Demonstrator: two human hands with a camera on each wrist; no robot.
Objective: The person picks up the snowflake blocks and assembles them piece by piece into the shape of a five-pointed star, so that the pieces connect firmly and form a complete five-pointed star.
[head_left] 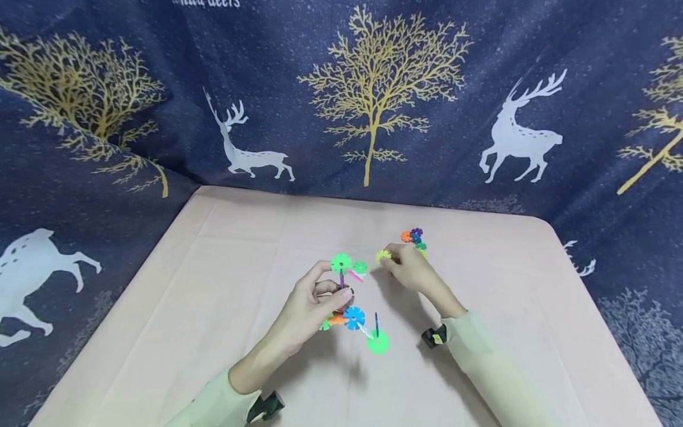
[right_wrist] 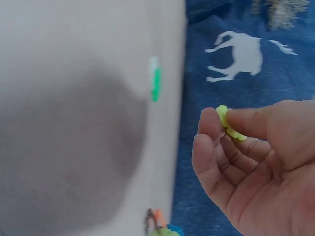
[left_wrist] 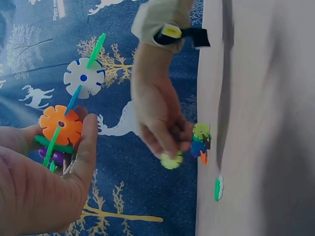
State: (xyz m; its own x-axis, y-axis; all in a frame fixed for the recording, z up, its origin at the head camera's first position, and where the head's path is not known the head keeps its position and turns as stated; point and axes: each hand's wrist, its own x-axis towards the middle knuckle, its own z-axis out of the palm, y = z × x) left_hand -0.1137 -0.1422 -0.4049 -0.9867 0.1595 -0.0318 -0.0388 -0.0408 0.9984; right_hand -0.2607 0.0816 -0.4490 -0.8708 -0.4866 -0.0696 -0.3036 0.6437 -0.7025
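Observation:
My left hand [head_left: 305, 311] grips a built-up structure of notched plastic discs slotted edge to edge. On it a green disc [head_left: 341, 263] stands at the top, with a blue disc [head_left: 354, 318] and another green disc [head_left: 377, 342] lower down to the right. From the left wrist, an orange disc [left_wrist: 61, 126] and a white disc [left_wrist: 84, 78] show above the palm. Fingers hide the structure's middle. Further right, my right hand [head_left: 415, 270] pinches a single yellow notched disc [right_wrist: 229, 124] between thumb and fingertips, apart from the structure.
Beyond the right hand lies a small group of loose discs [head_left: 413, 236] in several colours. A green and a white disc [left_wrist: 219, 189] lie together on the pale tablecloth [head_left: 240, 255]. Dark blue fabric [head_left: 331, 160] with deer and trees hangs behind the table.

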